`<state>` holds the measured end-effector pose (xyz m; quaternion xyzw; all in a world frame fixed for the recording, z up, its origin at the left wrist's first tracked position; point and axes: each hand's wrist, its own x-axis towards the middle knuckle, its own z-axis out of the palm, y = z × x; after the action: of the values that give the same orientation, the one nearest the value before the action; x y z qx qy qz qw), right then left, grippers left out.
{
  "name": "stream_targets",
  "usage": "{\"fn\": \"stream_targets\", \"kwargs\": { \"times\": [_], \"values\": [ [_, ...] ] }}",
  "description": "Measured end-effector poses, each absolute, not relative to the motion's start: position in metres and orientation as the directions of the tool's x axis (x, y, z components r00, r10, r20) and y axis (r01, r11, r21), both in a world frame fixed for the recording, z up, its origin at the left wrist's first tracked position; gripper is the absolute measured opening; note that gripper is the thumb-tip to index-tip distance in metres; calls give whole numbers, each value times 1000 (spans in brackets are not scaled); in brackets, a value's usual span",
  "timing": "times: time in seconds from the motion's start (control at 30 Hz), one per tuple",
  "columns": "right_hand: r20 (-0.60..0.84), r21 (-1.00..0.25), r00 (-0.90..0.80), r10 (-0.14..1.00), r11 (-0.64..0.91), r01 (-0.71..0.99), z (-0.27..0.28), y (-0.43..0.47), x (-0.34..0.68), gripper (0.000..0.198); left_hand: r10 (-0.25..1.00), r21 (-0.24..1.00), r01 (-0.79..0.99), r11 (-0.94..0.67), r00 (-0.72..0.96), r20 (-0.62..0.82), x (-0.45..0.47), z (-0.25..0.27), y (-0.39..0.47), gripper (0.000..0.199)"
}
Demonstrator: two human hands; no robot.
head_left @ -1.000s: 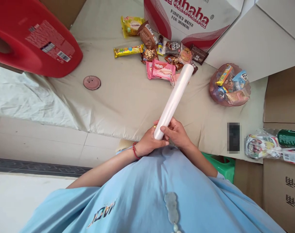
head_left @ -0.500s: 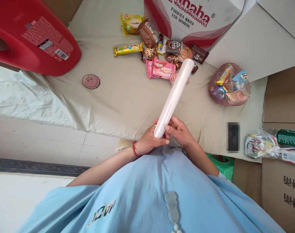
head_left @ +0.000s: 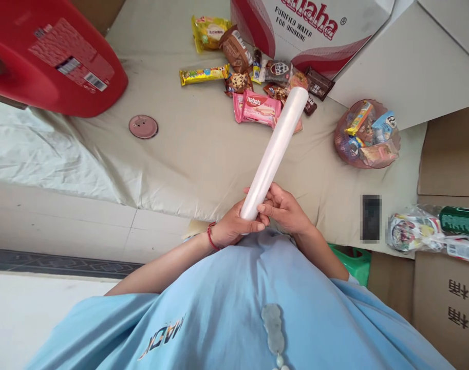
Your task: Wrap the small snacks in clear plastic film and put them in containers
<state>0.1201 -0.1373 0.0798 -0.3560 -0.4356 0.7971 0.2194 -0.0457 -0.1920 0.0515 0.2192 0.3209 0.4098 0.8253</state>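
Note:
A long whitish roll of plastic film [head_left: 275, 154] leans up and to the right, its lower end close to my body. My left hand [head_left: 236, 226] is wrapped round that lower end, thumb across the front. My right hand [head_left: 286, 208] grips it from the right with the thumb on its front; some fingers of both hands are hidden behind the roll. Beyond the roll's far end lie wrapped snacks, among them a pink nabati wafer pack [head_left: 259, 108], a yellow bar [head_left: 204, 75] and a brown-wrapped cake [head_left: 237, 50]. The roll's upper end overlaps part of this group in view.
A red jug [head_left: 83, 67] stands at the left, near a round pink lid [head_left: 143, 126]. A white and red water carton [head_left: 307, 31] is at the back. To the right are a pink bowl of snacks [head_left: 344, 146], a blurred black object [head_left: 371, 218] and a green can [head_left: 460, 220].
The roll's lower end and my left hand have shifted slightly left and down. Both hands keep their hold; the view has moved slightly.

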Motion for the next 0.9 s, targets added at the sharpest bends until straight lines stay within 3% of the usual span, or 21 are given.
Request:
{"fn": "stream_targets", "kwargs": {
  "times": [0.27, 0.47, 0.6, 0.9],
  "values": [
    [-357, -845, -649, 671, -529, -82, 76, -135, 121, 46, 818, 642, -516, 567, 442, -368, -44, 54, -190, 41],
    [-432, -864, -494, 754, -503, -12, 74, -137, 110, 47, 841, 693, -485, 534, 386, -378, -41, 54, -189, 41],
    [-446, -856, -558, 700, -515, 38, 80, -137, 110, 51, 834, 687, -481, 545, 395, -384, -42, 52, -192, 44],
    [-404, -808, -694, 596, -589, -35, 78, -129, 129, 50, 814, 656, -495, 570, 449, -368, -43, 56, -192, 44]
  ]
}}
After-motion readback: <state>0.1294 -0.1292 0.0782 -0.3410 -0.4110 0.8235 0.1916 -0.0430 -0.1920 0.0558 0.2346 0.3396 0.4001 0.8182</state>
